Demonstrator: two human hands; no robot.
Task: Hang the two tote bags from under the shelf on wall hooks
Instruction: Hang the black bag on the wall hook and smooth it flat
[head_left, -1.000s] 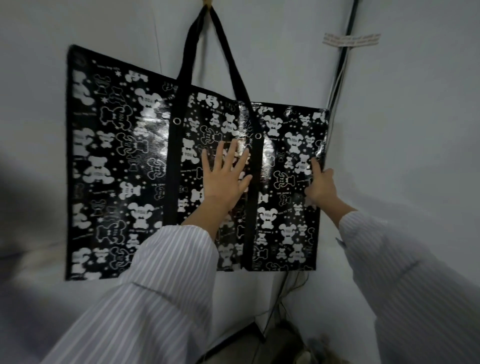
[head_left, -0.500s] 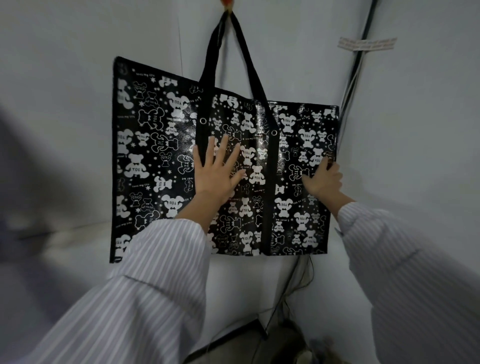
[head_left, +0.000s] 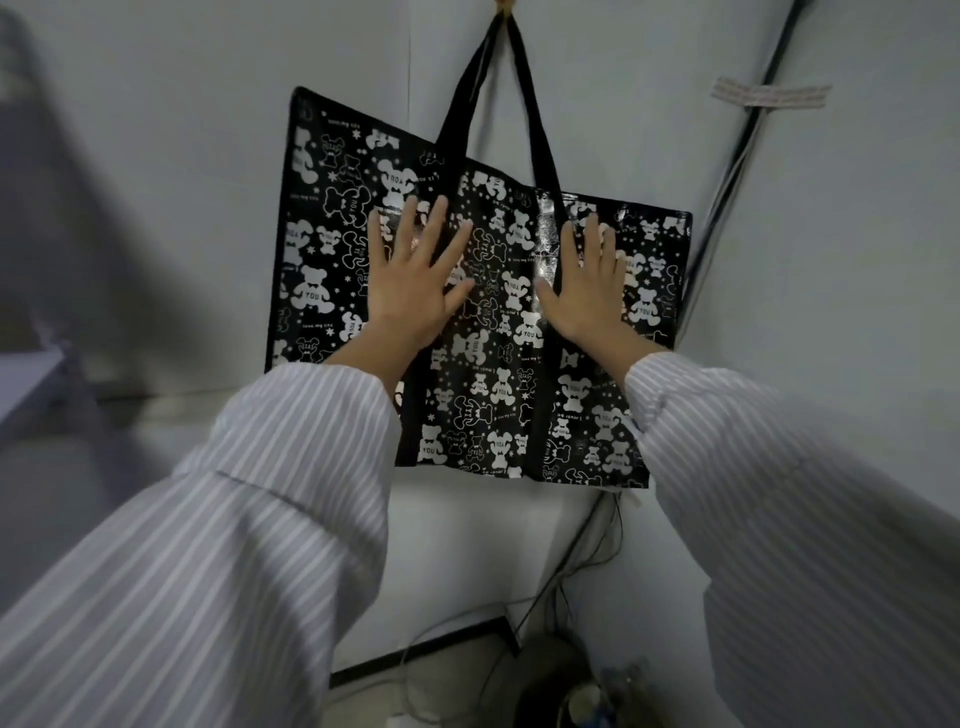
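A black tote bag (head_left: 498, 364) printed with white bears hangs flat against the white wall. Its two black straps (head_left: 535, 119) run up to a wall hook (head_left: 505, 6) at the top edge of the view. My left hand (head_left: 415, 280) lies flat on the bag's upper middle with fingers spread. My right hand (head_left: 589, 286) presses flat on the bag to the right of it, over the right strap. Both sleeves are striped. Only one tote bag is in view.
The bag hangs close to a room corner, where black cables (head_left: 727, 171) run down to the floor. A paper label (head_left: 769, 96) is stuck on the right wall. Dark objects (head_left: 566, 680) lie on the floor below. A grey shelf edge (head_left: 31, 379) shows at left.
My right hand moved from the bag's right edge to its middle and now lies flat with straight fingers. The view shifted, so the bag sits further right in frame.
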